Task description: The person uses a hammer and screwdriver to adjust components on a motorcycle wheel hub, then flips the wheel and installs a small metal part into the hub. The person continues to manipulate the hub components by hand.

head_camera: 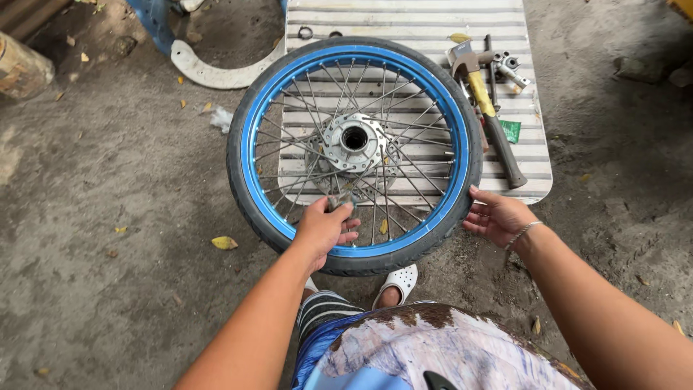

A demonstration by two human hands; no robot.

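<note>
a hammer (pixel 488 115) with a yellow neck lies on a striped board (pixel 404 22) above the right hand, beside metal parts (pixel 507 68); a white curved piece (pixel 209 72) lies up left.

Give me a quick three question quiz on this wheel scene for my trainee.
1. True or false: the right hand rests on the tyre at the outer edge.
2. What colour is the wheel rim? A red, B blue, C black.
3. Which long tool lies on the striped board right of the wheel?

Key: 1 true. 2 B. 3 The hammer with the yellow and black handle. Note that the left hand holds a small grey object, too unclear to name, against the spokes.
</note>
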